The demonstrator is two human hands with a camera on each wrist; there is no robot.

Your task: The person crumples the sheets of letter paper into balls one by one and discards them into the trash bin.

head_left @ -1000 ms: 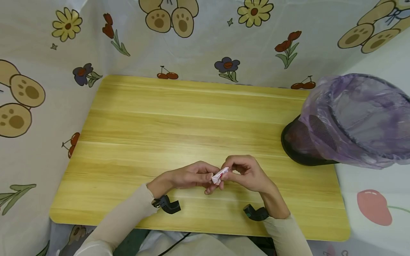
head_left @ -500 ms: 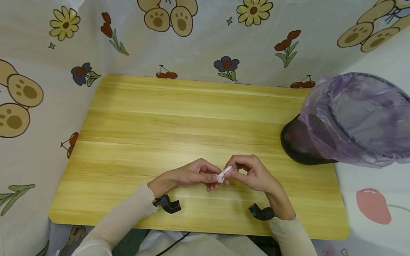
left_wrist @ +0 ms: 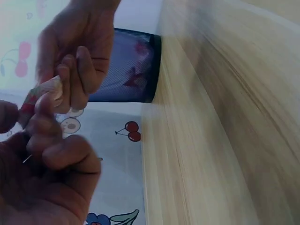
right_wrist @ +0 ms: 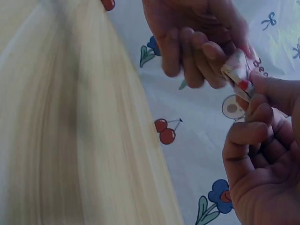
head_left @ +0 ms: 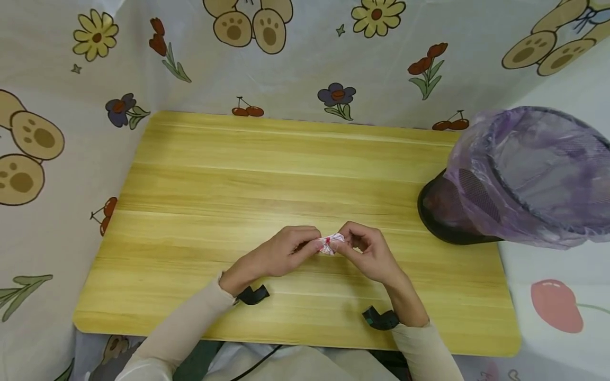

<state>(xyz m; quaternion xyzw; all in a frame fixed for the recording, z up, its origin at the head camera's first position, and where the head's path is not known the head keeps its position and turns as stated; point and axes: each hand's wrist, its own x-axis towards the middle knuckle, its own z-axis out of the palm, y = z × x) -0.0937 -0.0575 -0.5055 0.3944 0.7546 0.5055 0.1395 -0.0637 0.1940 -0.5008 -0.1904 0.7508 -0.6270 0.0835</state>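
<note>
A small crumpled packet (head_left: 330, 244), white with red print, is held between the two hands above the table. My left hand (head_left: 281, 251) pinches its left end between thumb and fingertips. On the other side, the right hand (head_left: 369, 254) grips the right end the same way. In the left wrist view the packet (left_wrist: 43, 91) is partly covered by fingers. The right wrist view shows the packet (right_wrist: 240, 70) twisted and creased, its red mark next to a thumb. What lies inside the wrapping is hidden.
A wood-grain table (head_left: 267, 174) spreads under both hands. At its right edge stands a dark mesh bin (head_left: 457, 211) lined with a purple plastic bag (head_left: 476, 159), its mouth tilted into view. Patterned cloth (head_left: 286, 79) hangs behind the table.
Both hands have risen slightly away from the body with the packet. The packet has turned from slanted to nearly level and looks more crumpled, and the left hand has rolled over.
</note>
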